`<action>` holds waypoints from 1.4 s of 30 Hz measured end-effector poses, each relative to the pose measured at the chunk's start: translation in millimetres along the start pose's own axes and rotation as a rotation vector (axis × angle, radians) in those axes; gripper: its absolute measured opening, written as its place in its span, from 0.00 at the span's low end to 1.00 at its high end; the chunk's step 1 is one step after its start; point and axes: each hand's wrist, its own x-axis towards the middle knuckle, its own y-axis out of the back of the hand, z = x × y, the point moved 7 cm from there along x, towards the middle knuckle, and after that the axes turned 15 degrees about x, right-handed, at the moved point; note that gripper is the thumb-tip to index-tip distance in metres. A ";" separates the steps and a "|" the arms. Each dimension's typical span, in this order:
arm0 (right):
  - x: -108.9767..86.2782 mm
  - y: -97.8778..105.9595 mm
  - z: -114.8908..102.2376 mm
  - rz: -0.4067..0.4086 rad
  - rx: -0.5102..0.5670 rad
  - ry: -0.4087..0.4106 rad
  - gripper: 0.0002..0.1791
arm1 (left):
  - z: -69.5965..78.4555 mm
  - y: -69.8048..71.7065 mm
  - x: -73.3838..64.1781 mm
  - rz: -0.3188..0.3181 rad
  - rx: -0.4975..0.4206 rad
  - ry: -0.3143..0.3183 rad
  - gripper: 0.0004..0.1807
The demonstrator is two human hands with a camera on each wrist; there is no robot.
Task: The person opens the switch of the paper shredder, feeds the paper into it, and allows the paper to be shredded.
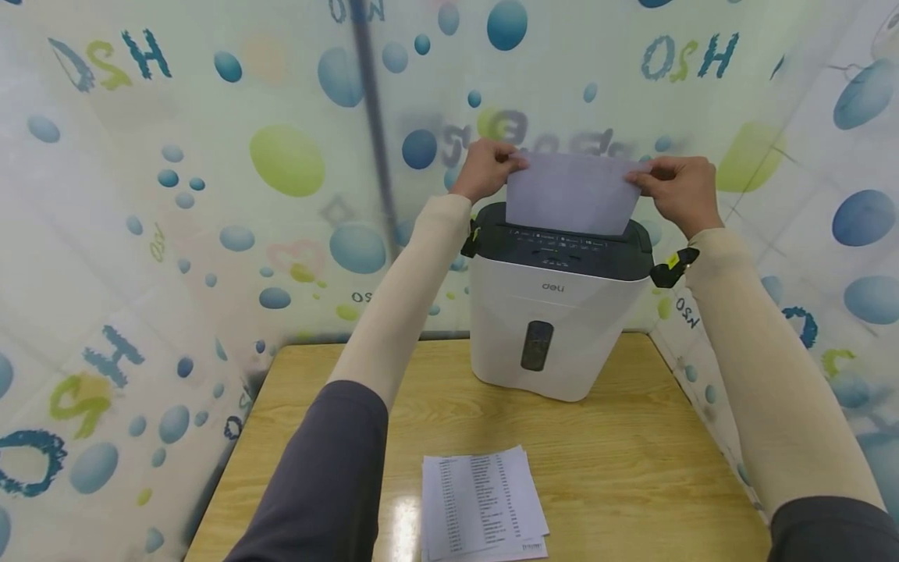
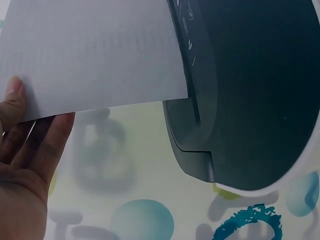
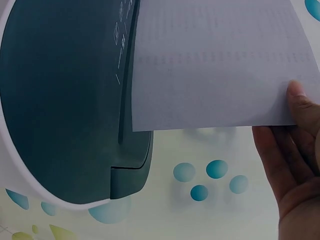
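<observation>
A sheet of paper (image 1: 570,191) stands upright over the slot of a white paper shredder (image 1: 555,328) with a black top. My left hand (image 1: 486,168) pinches the sheet near its upper left corner, thumb on the near face. At the upper right corner my right hand (image 1: 680,191) pinches it the same way. In the left wrist view, the lower edge of the paper (image 2: 95,55) lies along the slot in the dark lid (image 2: 260,90). Faint print shows through the sheet (image 3: 215,65) in the right wrist view.
A small stack of printed sheets (image 1: 481,503) lies at the front of the wooden table (image 1: 632,468). The shredder stands at the table's back edge, close to a patterned curtain (image 1: 288,234) that also runs along both sides.
</observation>
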 end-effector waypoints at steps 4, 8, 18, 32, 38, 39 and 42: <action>-0.3 0.1 1.9 -0.001 -0.015 0.001 0.23 | 1.3 0.1 -1.0 0.007 0.011 -0.014 0.12; -0.4 -0.7 4.5 -0.006 -0.033 0.008 0.23 | 1.5 -0.3 -3.1 0.009 0.026 -0.021 0.12; -0.8 2.1 9.9 -0.005 -0.039 -0.002 0.23 | 2.6 -9.6 -3.7 -0.012 0.003 -0.027 0.10; -0.5 -7.0 8.4 -0.031 -0.100 -0.002 0.22 | -8.9 -15.0 -3.3 -0.051 -0.024 0.032 0.13; 0.0 -12.2 13.2 -0.075 -0.171 -0.026 0.23 | -8.8 -17.3 -4.4 -0.044 0.062 0.019 0.22; -0.1 -13.3 13.8 -0.089 -0.191 -0.025 0.23 | -8.7 -17.8 -5.0 -0.046 0.074 0.020 0.20; -0.1 -16.2 15.9 -0.135 -0.243 -0.039 0.23 | -8.3 -19.8 -5.5 -0.064 0.126 0.014 0.14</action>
